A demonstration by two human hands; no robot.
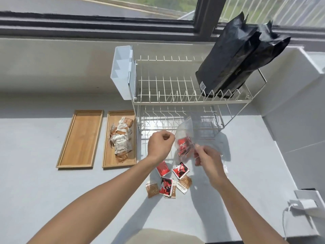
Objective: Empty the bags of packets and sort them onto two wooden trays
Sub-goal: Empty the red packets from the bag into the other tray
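Two wooden trays lie side by side on the grey counter. The left tray holds nothing. The right tray carries a heap of brown-and-white packets. A clear plastic bag with red packets inside hangs above the counter, gripped by both hands: my left hand fisted on its left edge, my right hand pinching its right side. Below the bag, several loose red packets and brown packets lie on the counter.
A white two-tier wire dish rack stands behind the bag, with a black foil bag on its top tier and a white plastic caddy hung on its left end. A white charger and cable sit at the right.
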